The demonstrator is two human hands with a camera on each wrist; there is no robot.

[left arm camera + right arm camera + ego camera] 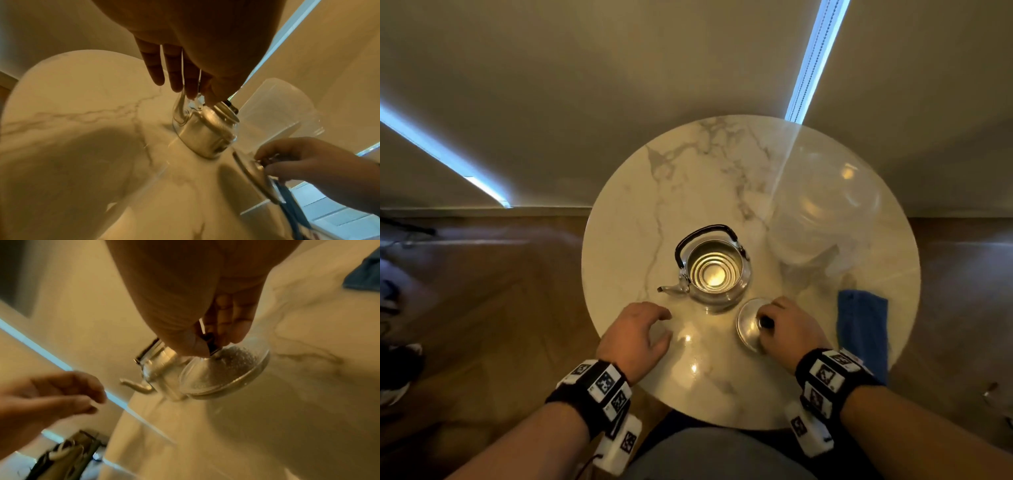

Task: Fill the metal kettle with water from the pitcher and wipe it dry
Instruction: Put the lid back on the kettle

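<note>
Right hand (791,327) pinches lid (751,323) knob, lid off so mouth clear for pouring. Left hand (637,330) loosely spread, holding nothing. Kettle (714,270) table centre; pitcher (822,212) 2 o'clock; blue cloth (863,329) 4 o'clock.

Black wristbands (835,380) (white marker-printed blocks)

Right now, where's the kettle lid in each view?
Head: kettle lid lower centre-right, tilted, its knob pinched by the right hand.
Left wrist: right edge, seen edge-on.
Right wrist: centre, underside beaded with droplets.
Shared landmark: open metal kettle beside it.
</note>
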